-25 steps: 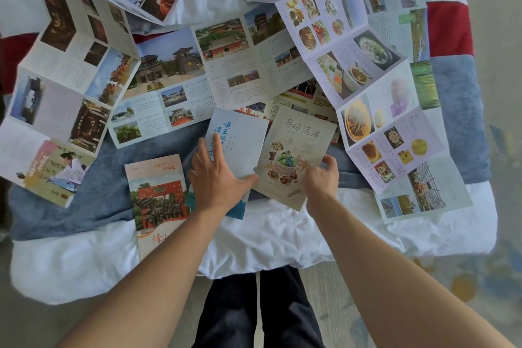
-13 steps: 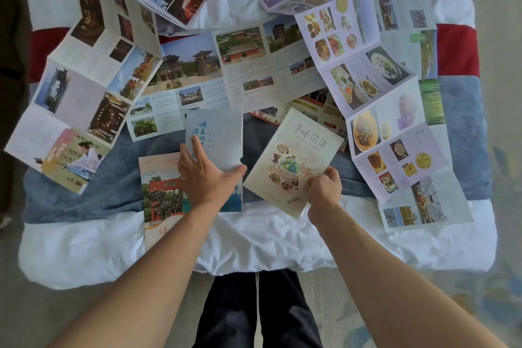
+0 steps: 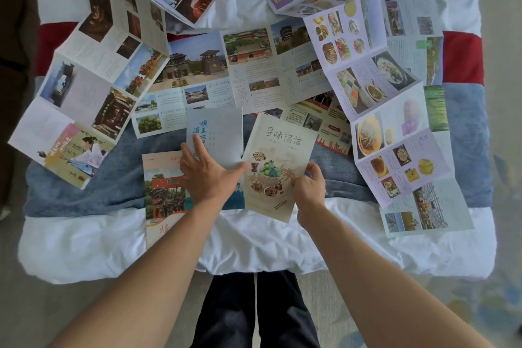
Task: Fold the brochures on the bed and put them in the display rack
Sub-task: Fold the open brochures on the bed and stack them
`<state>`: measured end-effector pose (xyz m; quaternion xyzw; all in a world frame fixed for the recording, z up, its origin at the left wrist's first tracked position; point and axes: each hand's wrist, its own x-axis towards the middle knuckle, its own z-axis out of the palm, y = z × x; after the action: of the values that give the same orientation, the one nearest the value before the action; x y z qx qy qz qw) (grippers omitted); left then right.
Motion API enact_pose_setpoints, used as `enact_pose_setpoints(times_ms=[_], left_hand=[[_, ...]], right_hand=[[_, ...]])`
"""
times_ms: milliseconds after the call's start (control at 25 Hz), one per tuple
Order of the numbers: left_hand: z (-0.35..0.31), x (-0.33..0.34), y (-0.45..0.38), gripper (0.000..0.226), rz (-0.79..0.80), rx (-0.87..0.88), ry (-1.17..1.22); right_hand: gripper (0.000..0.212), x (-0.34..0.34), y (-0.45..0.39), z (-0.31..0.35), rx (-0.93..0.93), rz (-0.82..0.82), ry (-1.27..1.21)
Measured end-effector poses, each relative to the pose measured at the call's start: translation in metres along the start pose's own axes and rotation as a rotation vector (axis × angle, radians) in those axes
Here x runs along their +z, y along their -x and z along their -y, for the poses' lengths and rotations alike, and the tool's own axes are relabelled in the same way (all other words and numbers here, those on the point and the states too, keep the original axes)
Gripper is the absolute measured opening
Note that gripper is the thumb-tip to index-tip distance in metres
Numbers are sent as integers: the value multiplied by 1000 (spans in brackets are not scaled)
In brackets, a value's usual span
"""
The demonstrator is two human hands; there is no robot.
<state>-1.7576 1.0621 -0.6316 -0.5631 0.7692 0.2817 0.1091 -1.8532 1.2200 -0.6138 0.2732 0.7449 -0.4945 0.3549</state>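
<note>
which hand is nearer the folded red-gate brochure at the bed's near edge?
Left. The left hand rests flat on the pale blue brochure, overlapping the red-gate brochure. The right hand pinches the food-cover brochure, farther right.

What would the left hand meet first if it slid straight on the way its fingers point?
Probably the unfolded temple brochure: the left hand lies flat on the pale blue brochure, whose far edge overlaps it.

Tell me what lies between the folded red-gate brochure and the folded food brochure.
In the head view, the pale blue folded brochure, with the left hand resting on it.
</note>
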Motion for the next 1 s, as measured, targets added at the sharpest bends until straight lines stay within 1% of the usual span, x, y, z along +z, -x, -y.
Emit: enact_pose_setpoints(times_ms=[160, 280, 480, 560, 720, 840, 920, 1000], left_hand=[[3, -1, 1, 130, 15, 34, -57], [1, -1, 1, 131, 15, 26, -64], [0, 2, 8, 130, 41, 208, -110], [-1, 4, 12, 130, 52, 233, -127], [-3, 8, 18, 132, 79, 224, -122], [-8, 10, 20, 130, 76, 181, -95], [-15, 12, 22, 128, 72, 176, -95], [-21, 13, 24, 123, 61, 180, -124]], right_hand=[[44, -1, 2, 1, -16, -4, -13], [43, -3, 3, 1, -18, -28, -39], [41, -1, 6, -1, -24, 37, 42], [38, 5, 9, -2, -17, 64, 62], [32, 21, 15, 2, -30, 79, 68], [35, 34, 19, 5, -42, 44, 102], [38, 41, 20, 4, -31, 70, 95], [32, 46, 22, 3, -34, 113, 82]])
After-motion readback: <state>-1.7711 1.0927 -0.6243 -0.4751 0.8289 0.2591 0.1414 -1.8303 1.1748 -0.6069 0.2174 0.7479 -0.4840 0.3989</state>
